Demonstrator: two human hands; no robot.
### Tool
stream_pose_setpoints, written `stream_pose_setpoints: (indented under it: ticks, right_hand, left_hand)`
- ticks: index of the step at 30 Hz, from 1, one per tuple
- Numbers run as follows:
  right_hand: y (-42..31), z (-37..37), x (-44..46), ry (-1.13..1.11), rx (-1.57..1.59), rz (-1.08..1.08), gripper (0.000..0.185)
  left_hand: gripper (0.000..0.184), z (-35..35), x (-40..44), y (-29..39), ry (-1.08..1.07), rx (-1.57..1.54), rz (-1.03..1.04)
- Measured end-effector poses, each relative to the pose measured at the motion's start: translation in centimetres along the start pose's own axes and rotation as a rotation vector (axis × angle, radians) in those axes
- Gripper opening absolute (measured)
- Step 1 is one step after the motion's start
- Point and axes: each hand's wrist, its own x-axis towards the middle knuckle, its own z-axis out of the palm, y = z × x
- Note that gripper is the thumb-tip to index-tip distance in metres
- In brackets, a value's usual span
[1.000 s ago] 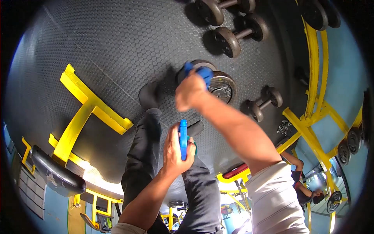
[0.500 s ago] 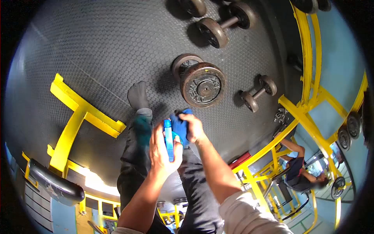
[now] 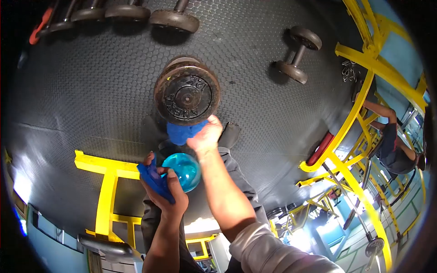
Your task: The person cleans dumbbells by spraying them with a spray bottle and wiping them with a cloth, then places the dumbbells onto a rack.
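My left hand [image 3: 166, 186] is wrapped round a blue spray head [image 3: 155, 178] of a bottle whose round teal body [image 3: 183, 172] shows to its right. A blue cloth [image 3: 180, 133] is bunched in my right hand [image 3: 207, 135], pressed at the lower edge of a large dumbbell [image 3: 187, 96]. That dumbbell stands on end on the floor, its round face marked 12K turned up toward me.
Several dumbbells [image 3: 175, 20] line the upper left. A smaller dumbbell [image 3: 298, 57] lies upper right. Yellow frames [image 3: 107, 195] stand left and right, one near a red pad [image 3: 320, 149]. Another person [image 3: 393, 143] is at the far right on the gym equipment.
My right hand has moved away from the bottle, bringing the cloth to the dumbbell. My left hand has turned the bottle, so its teal body now shows. The view has swung round.
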Motion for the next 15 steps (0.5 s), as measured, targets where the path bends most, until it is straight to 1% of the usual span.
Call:
stream_pose_setpoints:
  ticks: [2,3,5,6,8,10,12,14,15]
  right_hand:
    - [-1.9,1.9,-0.6,0.058,-0.010,-0.006,0.042]
    - [-2.9,2.6,-0.6,0.105,-0.064,-0.034,0.041]
    - [-4.6,3.8,0.0,0.212,-0.204,-0.114,0.041]
    - [-5.4,4.7,0.1,0.213,-0.280,-0.158,0.027]
    - [-7.6,5.1,1.8,0.137,-0.446,-0.274,0.019]
    - [-8.5,8.2,2.3,0.156,-0.698,-0.320,0.016]
    - [-9.1,11.0,3.6,0.255,-1.060,-0.441,0.021]
    - [-7.9,15.3,3.7,0.222,-1.296,-0.338,0.024]
    - [-6.1,17.8,3.1,0.225,-1.412,-0.290,0.026]
  left_hand:
    - [0.051,0.2,-0.1,-0.4,-0.033,0.022,-0.056]
    - [0.050,0.0,0.0,-0.5,-0.072,0.084,-0.012]
    - [0.049,-0.2,0.0,-0.3,-0.090,0.106,0.022]
    - [0.048,-0.3,0.1,-0.3,-0.110,0.132,0.054]
    - [0.048,-0.5,0.3,-0.6,-0.086,0.085,0.048]
    - [0.049,-0.5,0.5,-0.9,-0.044,0.008,0.095]
    - [0.052,-0.9,0.4,-1.5,-0.036,0.035,0.085]
    - [0.054,-0.9,0.6,-1.3,-0.027,0.056,0.151]
    - [0.055,-1.1,0.6,-1.3,-0.039,0.024,0.106]
